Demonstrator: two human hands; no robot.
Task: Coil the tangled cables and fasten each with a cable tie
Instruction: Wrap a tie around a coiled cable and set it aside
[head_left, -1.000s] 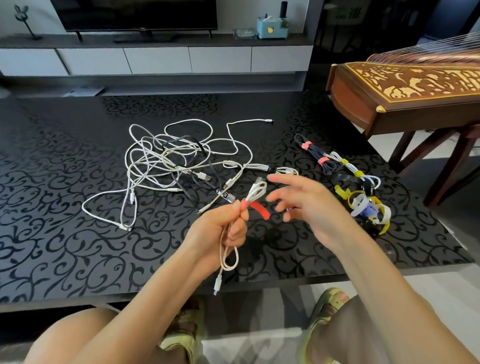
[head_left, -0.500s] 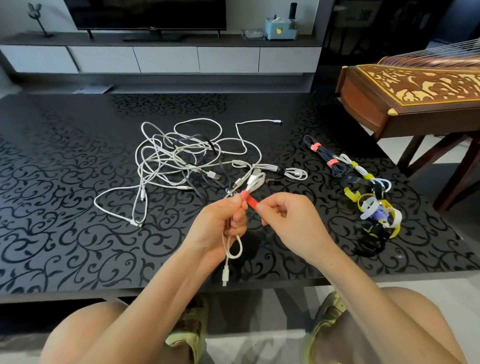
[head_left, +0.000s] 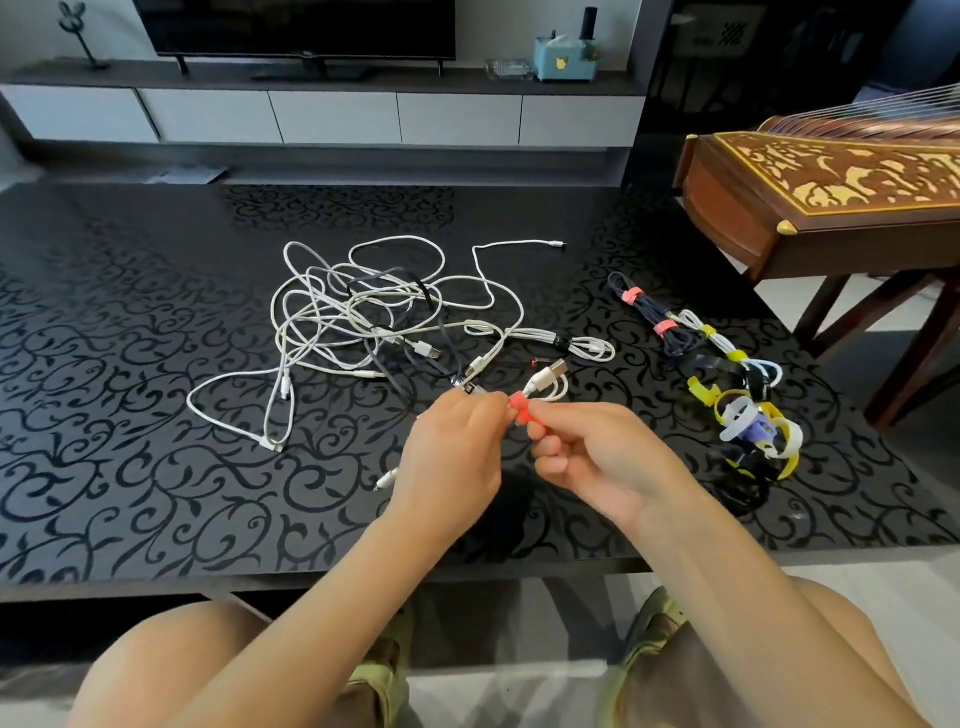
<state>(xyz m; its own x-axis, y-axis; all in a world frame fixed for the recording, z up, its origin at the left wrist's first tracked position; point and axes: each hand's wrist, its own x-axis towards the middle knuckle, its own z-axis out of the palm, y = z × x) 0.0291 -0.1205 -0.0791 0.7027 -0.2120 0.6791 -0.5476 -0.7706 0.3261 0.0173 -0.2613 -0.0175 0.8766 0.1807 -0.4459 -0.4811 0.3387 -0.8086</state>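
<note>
Where the coil is: the small white cable (head_left: 551, 383) is folded into a tight bundle and held above the counter (head_left: 156, 467), close to its front edge, with one plug poking up to the right.
Left hand (head_left: 452, 457): curled round the lower part of the bundle and clamped on it.
Right hand (head_left: 597, 452): pinches the red tie (head_left: 519, 405) at the bundle's neck, knuckles touching the left hand.
Change: a second ago the right hand was apart and open, with the tie's tail sticking out free. Now the hands are together and only a short stub of tie shows.
Meaning: this cable looks nearly fastened; the tail probably only needs pressing down.
Tangle (head_left: 363, 317): white and dark cables lie knotted beyond the hands, so most of the work remains.
Finished bundles (head_left: 665, 322): on the right, bound in pink and yellow.
Spare ties (head_left: 753, 421): heaped just in front of those bundles.
Room: bare counter lies to the left; a wooden instrument (head_left: 831, 197) crowds the right edge; the front edge sits under the forearms, so a dropped coil could slide off.
</note>
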